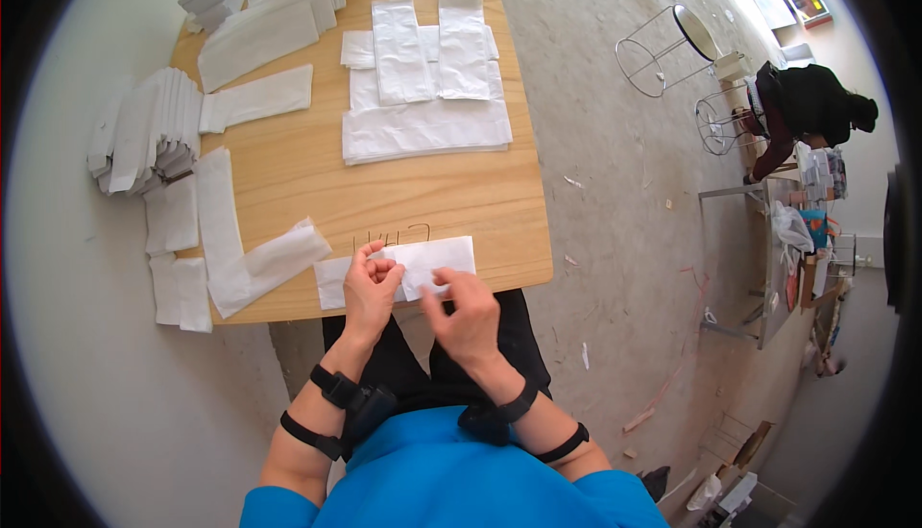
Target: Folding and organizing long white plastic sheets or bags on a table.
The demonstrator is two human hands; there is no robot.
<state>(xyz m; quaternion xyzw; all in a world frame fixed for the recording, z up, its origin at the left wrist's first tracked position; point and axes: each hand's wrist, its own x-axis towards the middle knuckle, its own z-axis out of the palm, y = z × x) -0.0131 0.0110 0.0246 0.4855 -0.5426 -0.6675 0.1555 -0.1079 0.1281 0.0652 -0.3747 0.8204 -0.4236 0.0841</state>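
A white folded paper piece (444, 257) lies flat at the table's near edge, with a second white piece (330, 283) beside it on the left. My left hand (370, 295) is over the place where the two meet, its thumb and fingers pinched together. Whatever is between those fingertips is too small to make out. My right hand (467, 315) hovers at the near edge of the folded piece, thumb and fingers apart and slightly blurred. Just beyond the paper, several thin dark marks (389, 238) show on the wood.
The wooden table (423, 196) carries white stacks (158, 129) along its left side, an L-shaped strip pair (230, 259), and layered white pieces (427, 129) farther back. To the right are a round stool (693, 33), a bent-over person (812, 105) and a cluttered metal table (768, 307).
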